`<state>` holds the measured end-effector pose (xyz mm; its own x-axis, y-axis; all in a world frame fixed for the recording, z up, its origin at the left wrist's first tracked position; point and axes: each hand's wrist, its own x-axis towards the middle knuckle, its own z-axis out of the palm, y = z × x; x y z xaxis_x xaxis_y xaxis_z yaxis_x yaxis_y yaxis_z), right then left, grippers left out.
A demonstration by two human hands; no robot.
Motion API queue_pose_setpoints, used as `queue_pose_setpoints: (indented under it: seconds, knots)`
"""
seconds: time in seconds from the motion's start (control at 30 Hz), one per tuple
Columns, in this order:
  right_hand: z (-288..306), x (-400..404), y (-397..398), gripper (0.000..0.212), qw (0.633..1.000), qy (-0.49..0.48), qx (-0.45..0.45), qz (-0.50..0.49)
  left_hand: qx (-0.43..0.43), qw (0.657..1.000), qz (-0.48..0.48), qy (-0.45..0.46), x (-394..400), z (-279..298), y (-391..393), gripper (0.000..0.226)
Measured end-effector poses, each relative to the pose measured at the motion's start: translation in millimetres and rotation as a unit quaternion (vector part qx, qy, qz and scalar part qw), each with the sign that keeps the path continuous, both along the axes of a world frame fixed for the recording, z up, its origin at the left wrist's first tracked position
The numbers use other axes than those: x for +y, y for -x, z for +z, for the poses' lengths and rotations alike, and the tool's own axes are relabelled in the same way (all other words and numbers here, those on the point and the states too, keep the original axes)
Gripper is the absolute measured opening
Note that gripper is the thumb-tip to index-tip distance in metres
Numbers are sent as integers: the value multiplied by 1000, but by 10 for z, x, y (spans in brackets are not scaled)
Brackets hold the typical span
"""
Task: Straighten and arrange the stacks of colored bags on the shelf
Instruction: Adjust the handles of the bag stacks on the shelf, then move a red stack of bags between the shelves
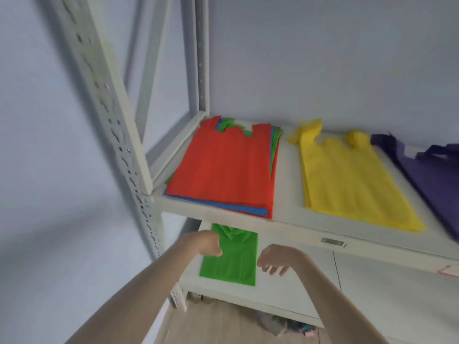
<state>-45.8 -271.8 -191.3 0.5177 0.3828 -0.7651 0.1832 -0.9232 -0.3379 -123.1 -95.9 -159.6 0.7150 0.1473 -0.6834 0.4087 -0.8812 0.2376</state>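
fingers of the left hand [210, 245] are curled at the left edge of a flat green fabric bag [229, 259], and they seem to hold that edge, but motion blur makes the grip not sure; fingers of the right hand [274, 260] hang loose and spread apart, just beside the bag's right edge, holding nothing. this green bag lies on the lower white shelf board [298, 289], near its left end, and its top part is hidden under the upper white shelf board [288, 212]. on the upper board, at the left, lies a stack of fabric bags with a red one on top [223, 167]; blue and green layers show at its edges, a little uneven. a single yellow fabric bag [347, 177] lies flat to the right of it, apart from the stack. further right a dark purple fabric bag [432, 175] is cut off by the picture edge. small things under the lowest board are too blurred to name
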Motion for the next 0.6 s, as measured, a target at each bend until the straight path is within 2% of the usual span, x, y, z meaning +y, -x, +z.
queue_pose_setpoints:
  seconds: [0.07, 0.17, 0.23, 0.3, 0.43, 0.53, 0.6]
  knots:
    - [433, 103, -57, 36, 999, -17, 13, 25, -12, 1000, -23, 2, 134, 429, -78, 36]
    - [1007, 289, -284, 33, 998, -56, 25, 32, -89, 994, 47, 39, 417, 896, -263, 17]
    - [1275, 415, -480, 23, 997, -79, 9, 10, -150, 982, 101, 49, 639, 1098, -388, 22]
    - [1417, 567, -698, 19, 991, -120, -36, -47, -184, 974, 127, 25, 859, 1200, -523, 37]
    - [1315, 834, -1202, 26, 950, -172, -154, -209, -208, 964, 163, -28, 1253, 1028, -803, 43]
    - [1071, 928, -1492, 29, 926, -153, -238, -249, -203, 960, 191, -29, 1407, 802, -983, 44]
    - [932, 970, -1650, 35, 912, -157, -254, -282, -202, 957, 205, -25, 1460, 687, -1104, 49]
